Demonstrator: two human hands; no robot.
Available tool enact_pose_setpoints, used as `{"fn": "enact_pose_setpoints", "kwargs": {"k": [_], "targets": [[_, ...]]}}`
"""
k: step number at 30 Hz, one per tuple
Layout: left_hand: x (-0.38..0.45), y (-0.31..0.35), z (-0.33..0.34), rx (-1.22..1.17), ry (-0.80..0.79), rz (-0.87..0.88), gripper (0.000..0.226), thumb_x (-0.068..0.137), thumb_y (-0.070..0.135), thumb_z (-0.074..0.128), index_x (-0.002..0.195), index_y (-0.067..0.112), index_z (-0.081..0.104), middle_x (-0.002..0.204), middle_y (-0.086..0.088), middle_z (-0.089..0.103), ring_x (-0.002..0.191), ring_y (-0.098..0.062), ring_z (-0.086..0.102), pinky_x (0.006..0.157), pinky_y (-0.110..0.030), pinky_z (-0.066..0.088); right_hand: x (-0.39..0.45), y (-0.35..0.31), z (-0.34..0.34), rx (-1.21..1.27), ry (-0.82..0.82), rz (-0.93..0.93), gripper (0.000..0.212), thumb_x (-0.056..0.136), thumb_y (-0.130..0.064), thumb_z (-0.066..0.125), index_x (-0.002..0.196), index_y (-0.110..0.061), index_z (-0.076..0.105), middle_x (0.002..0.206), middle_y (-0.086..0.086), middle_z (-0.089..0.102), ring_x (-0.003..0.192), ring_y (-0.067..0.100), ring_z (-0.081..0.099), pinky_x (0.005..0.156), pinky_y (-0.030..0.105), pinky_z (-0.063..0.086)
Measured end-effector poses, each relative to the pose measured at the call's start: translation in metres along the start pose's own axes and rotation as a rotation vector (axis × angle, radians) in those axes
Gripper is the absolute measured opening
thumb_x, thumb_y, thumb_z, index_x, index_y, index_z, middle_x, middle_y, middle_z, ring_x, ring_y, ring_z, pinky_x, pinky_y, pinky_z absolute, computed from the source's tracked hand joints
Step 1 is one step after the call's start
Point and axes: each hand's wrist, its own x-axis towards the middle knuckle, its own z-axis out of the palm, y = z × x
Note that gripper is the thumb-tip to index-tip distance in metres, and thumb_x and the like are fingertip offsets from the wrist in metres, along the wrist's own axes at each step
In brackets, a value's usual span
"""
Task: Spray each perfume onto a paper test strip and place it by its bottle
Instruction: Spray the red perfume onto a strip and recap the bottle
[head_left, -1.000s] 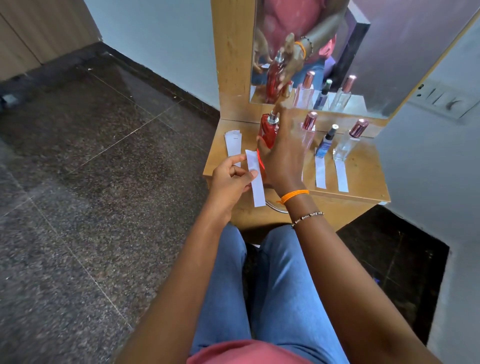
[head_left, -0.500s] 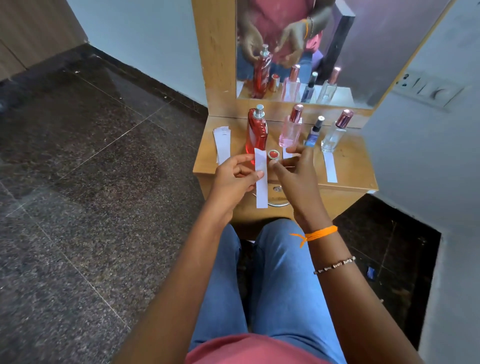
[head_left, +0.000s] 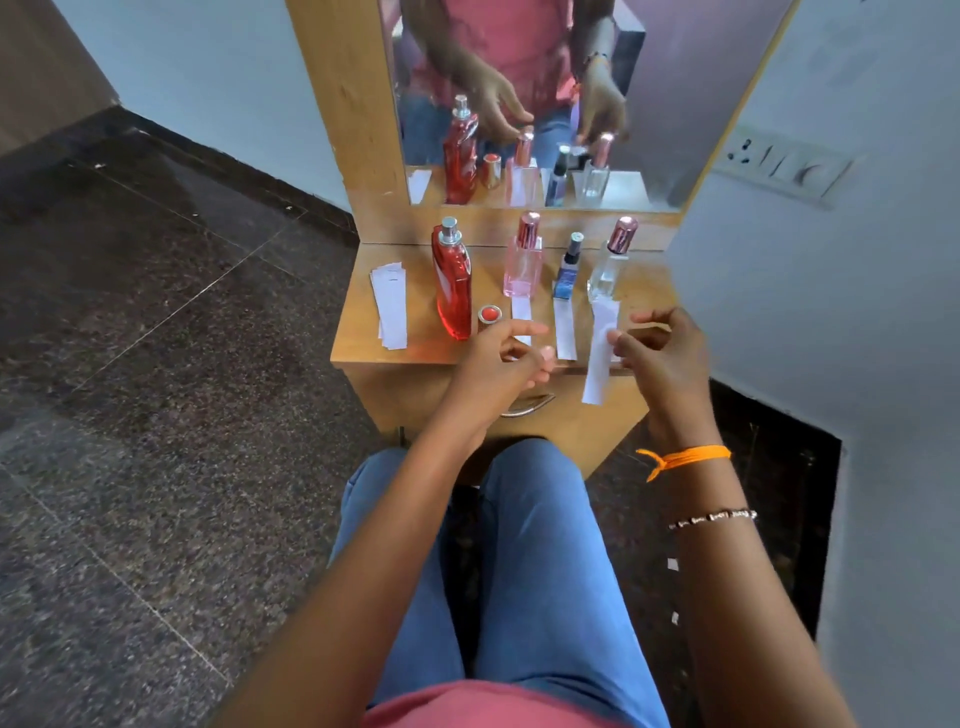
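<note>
The right hand (head_left: 662, 353) pinches a white paper test strip (head_left: 598, 358) between thumb and fingertips, the grip closed on the strip's right edge near its middle, wrist bent slightly inward and the forearm rising from the lower right with an orange thread band (head_left: 685, 458) and a beaded bracelet (head_left: 714, 518) on it. The strip hangs tilted in front of the clear bottle (head_left: 608, 270), its upper end overlapping the bottle's base and its lower end past the tabletop (head_left: 358, 338) front edge. The left hand (head_left: 501, 358) holds nothing; its grip is loose, fingers half curled and the index extended, hovering left of the clear bottle over the front edge. Left of the clear bottle stand the blue bottle (head_left: 566, 273), the pink bottle (head_left: 523, 260) and, farthest, the uncapped red bottle (head_left: 453, 283), with its red cap (head_left: 489, 316) just beside its base. One strip lies before the blue bottle (head_left: 565, 332), another before the pink one (head_left: 521, 312). A stack of spare strips (head_left: 390, 306) lies beyond the red bottle.
</note>
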Motion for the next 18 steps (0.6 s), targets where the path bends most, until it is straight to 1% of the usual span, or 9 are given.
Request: {"fn": "enact_pose_setpoints", "kwargs": {"k": [3,5,7,9,12,14,15,18], "targets": [[0.006,0.003,0.01,0.049,-0.017,0.009,0.023,0.09,0.012,0.058,0.112,0.015,0.058,0.081,0.0,0.066,0.074,-0.01,0.064,0.068,-0.012,0.052,0.023,0.006,-0.014,-0.162,0.078,-0.024,0.021,0.079,-0.002,0.066,0.092,-0.015,0.055,0.084,0.011,0.065,0.079,0.024,0.064,0.073,0.039,0.055],[0.009,0.004,0.016,0.07,-0.028,0.012,0.022,0.09,0.012,0.058,0.111,0.016,0.059,0.079,0.003,0.066,0.075,-0.011,0.064,0.073,-0.016,0.051,0.038,0.008,-0.017,-0.214,0.103,-0.031,0.019,0.079,-0.001,0.066,0.091,-0.014,0.058,0.086,0.011,0.067,0.083,0.026,0.066,0.078,0.041,0.057],[0.012,0.004,0.021,0.083,-0.039,0.01,0.02,0.09,0.012,0.058,0.109,0.016,0.059,0.078,0.003,0.066,0.074,-0.011,0.063,0.078,-0.022,0.05,0.052,0.01,-0.018,-0.298,0.122,-0.042,0.018,0.079,-0.001,0.065,0.093,-0.012,0.061,0.087,0.01,0.068,0.086,0.026,0.067,0.08,0.04,0.056],[0.014,0.003,0.025,0.093,-0.05,0.01,0.018,0.09,0.012,0.057,0.107,0.018,0.06,0.078,0.003,0.066,0.072,-0.01,0.062,0.08,-0.024,0.05,0.062,0.011,-0.017,-0.375,0.127,-0.06,0.018,0.078,0.0,0.063,0.095,-0.007,0.064,0.089,0.014,0.07,0.088,0.027,0.066,0.078,0.037,0.054],[0.016,0.0,0.028,0.099,-0.053,0.007,0.017,0.09,0.012,0.058,0.105,0.019,0.061,0.077,0.002,0.066,0.072,-0.009,0.063,0.083,-0.027,0.05,0.071,0.013,-0.016,-0.459,0.123,-0.104,0.019,0.079,-0.001,0.061,0.097,-0.005,0.066,0.091,0.014,0.071,0.081,0.02,0.062,0.069,0.023,0.043],[0.017,0.0,0.028,0.099,-0.051,0.002,0.017,0.09,0.012,0.058,0.106,0.018,0.061,0.078,0.001,0.067,0.074,-0.011,0.063,0.085,-0.03,0.051,0.073,0.013,-0.016,-0.492,0.117,-0.141,0.019,0.08,0.0,0.06,0.096,-0.005,0.067,0.091,0.013,0.071,0.078,0.017,0.058,0.068,0.018,0.038],[0.018,0.0,0.028,0.099,-0.05,-0.002,0.018,0.09,0.012,0.057,0.106,0.018,0.061,0.078,0.001,0.067,0.074,-0.012,0.063,0.086,-0.031,0.051,0.073,0.014,-0.016,-0.505,0.109,-0.159,0.019,0.08,0.001,0.06,0.096,-0.005,0.068,0.092,0.013,0.071,0.08,0.019,0.06,0.069,0.018,0.039],[0.018,0.001,0.028,0.103,-0.047,-0.005,0.018,0.09,0.012,0.057,0.107,0.018,0.06,0.079,0.001,0.067,0.076,-0.013,0.063,0.085,-0.031,0.05,0.072,0.016,-0.017,-0.552,0.095,-0.205,0.021,0.08,0.002,0.059,0.097,-0.003,0.07,0.095,0.016,0.069,0.089,0.028,0.063,0.078,0.027,0.047]]}}
